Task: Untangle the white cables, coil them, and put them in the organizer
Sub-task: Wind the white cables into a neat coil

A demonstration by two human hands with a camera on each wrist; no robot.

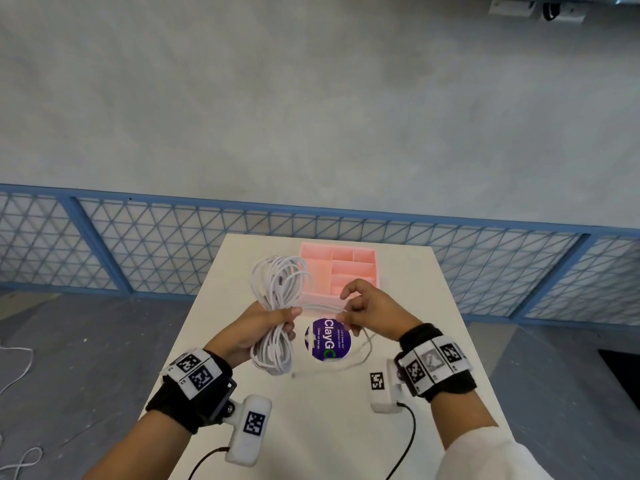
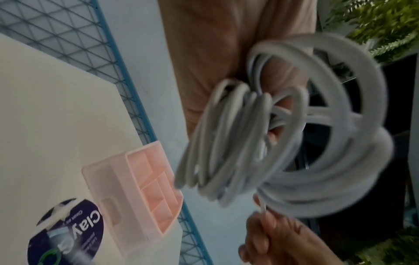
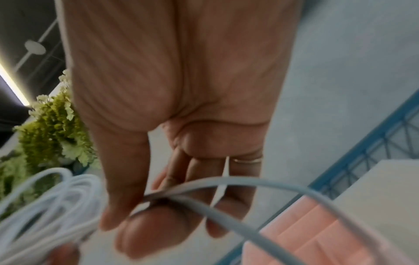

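Two hands are up over the white table (image 1: pixel 346 427). We find our left hand (image 1: pixel 249 332) closed round the middle of the coiled white cables (image 1: pixel 277 306), bundle clear of the tabletop, loops spilling above and below the fist. Our right hand (image 1: pixel 372 311) pinches a loose strand of the same cable between thumb and forefinger, just beside the coil; the other fingers stay curled. We note the pink organizer (image 1: pixel 353 268) behind both hands, with a purple round sticker (image 1: pixel 329 341) on the table below them.
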